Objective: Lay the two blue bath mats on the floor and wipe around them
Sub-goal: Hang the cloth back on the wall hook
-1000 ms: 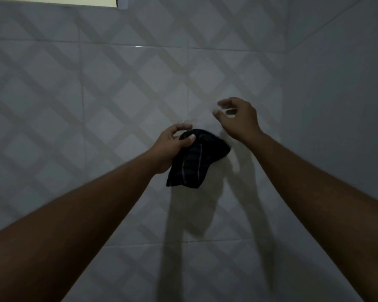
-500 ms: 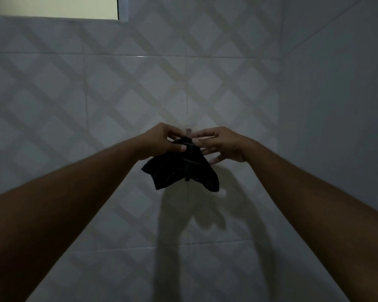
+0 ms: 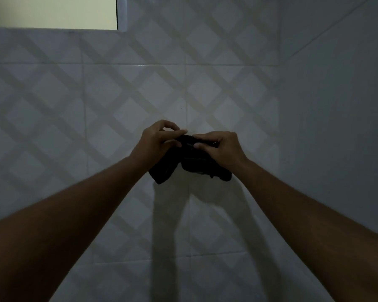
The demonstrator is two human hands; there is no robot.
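The left grip [image 3: 155,144] and right grip [image 3: 220,149] each pinch the top edge of the dark cloth [image 3: 196,165] at the tiled wall [image 3: 96,105] — window [image 3: 52,12] at 11 o'clock; bath mats out of view. Likely risk: either pinch loosening drops the cloth.

The small black fabric cloth [image 3: 191,163] is bunched between my left hand [image 3: 156,142] and my right hand [image 3: 222,149], and the fingers of both pinch its top edge. The rest hangs crumpled below them, with one fold under my left wrist and a wider one under my right palm. It is too dark to make out any pattern.
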